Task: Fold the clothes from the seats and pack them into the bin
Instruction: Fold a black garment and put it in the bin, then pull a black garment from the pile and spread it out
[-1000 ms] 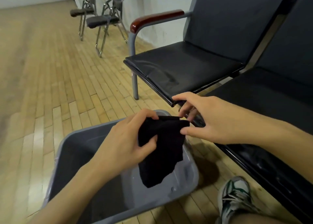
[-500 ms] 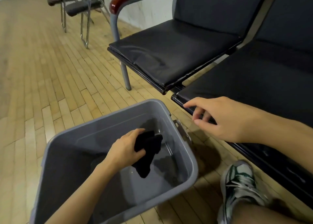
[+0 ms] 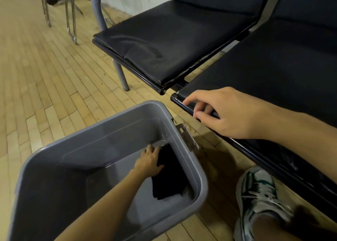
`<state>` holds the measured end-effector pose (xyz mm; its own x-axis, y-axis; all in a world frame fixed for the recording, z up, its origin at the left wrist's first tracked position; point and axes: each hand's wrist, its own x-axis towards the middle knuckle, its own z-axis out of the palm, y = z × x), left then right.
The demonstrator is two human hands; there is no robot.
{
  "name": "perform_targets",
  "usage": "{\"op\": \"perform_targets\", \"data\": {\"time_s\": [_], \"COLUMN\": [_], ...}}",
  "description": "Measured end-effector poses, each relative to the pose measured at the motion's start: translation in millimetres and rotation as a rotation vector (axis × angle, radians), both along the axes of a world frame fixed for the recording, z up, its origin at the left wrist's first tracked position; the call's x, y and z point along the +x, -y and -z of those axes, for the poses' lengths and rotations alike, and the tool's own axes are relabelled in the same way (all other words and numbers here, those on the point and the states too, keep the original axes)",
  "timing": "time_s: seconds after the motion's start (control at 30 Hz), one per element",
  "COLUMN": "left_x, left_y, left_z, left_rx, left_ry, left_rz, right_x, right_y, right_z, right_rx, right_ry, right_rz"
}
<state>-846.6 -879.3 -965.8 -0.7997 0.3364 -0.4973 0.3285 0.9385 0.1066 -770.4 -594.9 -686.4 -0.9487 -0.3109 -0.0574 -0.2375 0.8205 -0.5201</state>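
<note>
Change since earlier frame: left hand (image 3: 148,163) has gone from mid-bin to the bin floor, and the folded black cloth (image 3: 168,175) it carried now lies down there; right hand (image 3: 221,113) has barely shifted along the seat edge.
Left hand: I read the fingers as laid fairly straight along the cloth's near edge, thumb against it, pressing or steadying it; not a clear pinch.
Right hand: fingers loosely curled over the front rail of the nearer seat (image 3: 284,73), resting there; I see nothing held in it.
Cloth position: just beyond the left hand's fingertips, on the floor of the grey bin (image 3: 197,169), tucked against the wall on the seat side.
Handling, my judgement: soft, light, limp fabric; it takes the shape of whatever it lies on and will unfold if lifted by one corner. Not fragile, not slippery.
Where to hold: I would pinch across the folded edge through all layers, or lay a flat palm on top to press it down.
Seats: both cushions, the nearer one and the far seat (image 3: 164,45), show no clothes in the part I can see.
Other: a sneaker (image 3: 259,200) on the wooden floor below the right forearm.
</note>
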Motion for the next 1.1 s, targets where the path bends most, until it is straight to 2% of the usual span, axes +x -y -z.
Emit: {"op": "perform_targets", "data": {"time_s": [0.17, 0.3, 0.43, 0.67, 0.8, 0.9, 1.1], "left_x": [20, 20, 23, 43, 58, 83, 153], "left_y": [-14, -19, -14, -22, -86, -163, -336], "left_z": [21, -5, -79, -258, -344, -394, -431], "left_rx": [-0.127, -0.138, -0.038, 0.193, 0.382, 0.529, 0.678], "left_ry": [0.075, 0.023, -0.209, -0.580, -0.738, -0.777, -0.698], "left_rz": [0.153, 0.177, 0.252, 0.471, 0.636, 0.796, 1.118], "right_x": [13, 26, 52, 120, 179, 231, 333], "right_y": [-4, -7, -20, -56, -94, -124, -217], "right_z": [-6, -17, -41, -101, -137, -169, -195], "right_rx": [-0.003, 0.032, 0.161, 0.508, 0.652, 0.720, 0.746], "right_ry": [-0.013, -0.024, -0.102, -0.225, -0.253, -0.244, -0.165], "right_rz": [-0.015, -0.037, -0.048, -0.018, 0.093, 0.221, 0.598]}}
